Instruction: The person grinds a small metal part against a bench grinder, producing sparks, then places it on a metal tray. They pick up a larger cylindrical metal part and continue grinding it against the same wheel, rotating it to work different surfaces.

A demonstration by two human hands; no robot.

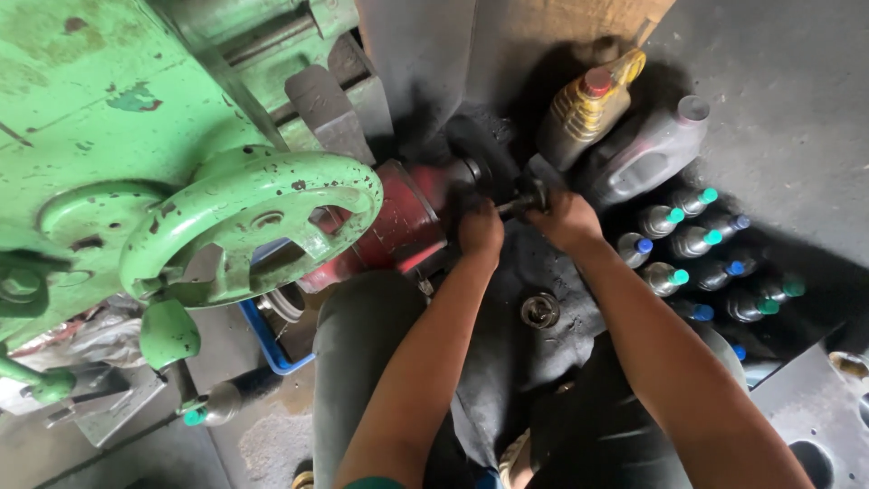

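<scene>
Red housing [398, 217]: laid on its side on the floor against the knees, apparently so that it is steadied while worked. Shaft [518, 205]: projected from its dark end, gripped between both hands. Left hand [480, 226]: closed at the housing's end. Right hand [563, 217]: clamped on the shaft. Bearing [540, 311]: set loose on the lap, just below the hands. Bottles [697, 244]: clustered beside the right forearm.

A single head-worn camera looks steeply down from above the person's own forearms, close to the work, facing the floor [797, 118] ahead of the knees. The green machine [109, 109] fills the upper left at near range; the row of bottles [697, 240] lies toward the right. No second view shares the scene
</scene>
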